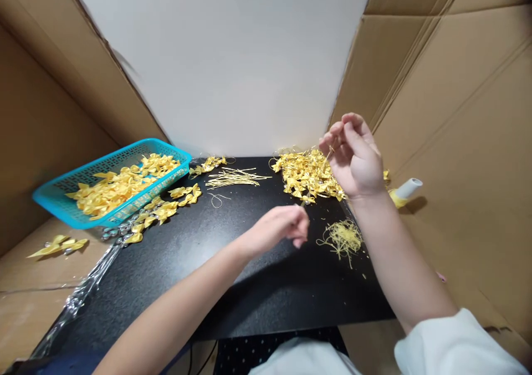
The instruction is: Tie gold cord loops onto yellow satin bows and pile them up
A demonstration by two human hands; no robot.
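My left hand (285,224) is closed, palm down, above the middle of the black table. Its fingertips are turned away, and a small, unclear bit shows by the knuckles. To the right, my right hand (353,156) is raised higher, thumb pressed to the curled fingers. A short piece of thin gold cord (331,151) shows at those fingers. Behind the hands lies a heap of yellow ribbon bows (305,173) with gold loops. A tangle of thin yellow cord (343,237) rests below my right hand.
A turquoise basket (50,200) with yellow bows stands at the left. Beside it lie more bows (166,209) with silvery beads or bells. Gold stems (236,178) are piled at the back centre. A white tube (407,188) lies at the right. Cardboard walls (457,142) flank the black table (174,286).
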